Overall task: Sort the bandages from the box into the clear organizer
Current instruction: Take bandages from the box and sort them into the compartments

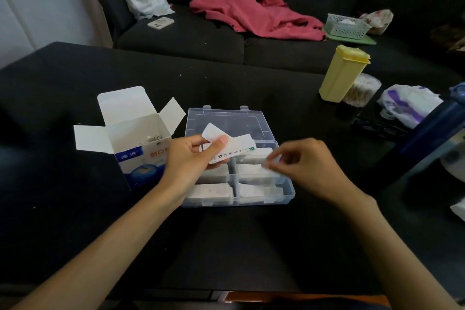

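Note:
The white and blue bandage box (137, 143) stands open on the black table, left of the clear organizer (289, 189). The organizer's lid (231, 121) lies open behind it, and white bandages fill its compartments. My left hand (191, 158) holds a small stack of wrapped bandages (226, 142) above the organizer's left side. My right hand (309, 161) hovers over the organizer's right side and pinches a blurred white bandage (270, 165) between thumb and fingers.
A yellow lidded container (342, 74) and a tub of cotton swabs (362, 90) stand at the right. Beside them lie a white and purple bag (407, 103) and a dark blue bottle (437, 123). A dark sofa behind holds a red garment (251, 10), a phone and a basket.

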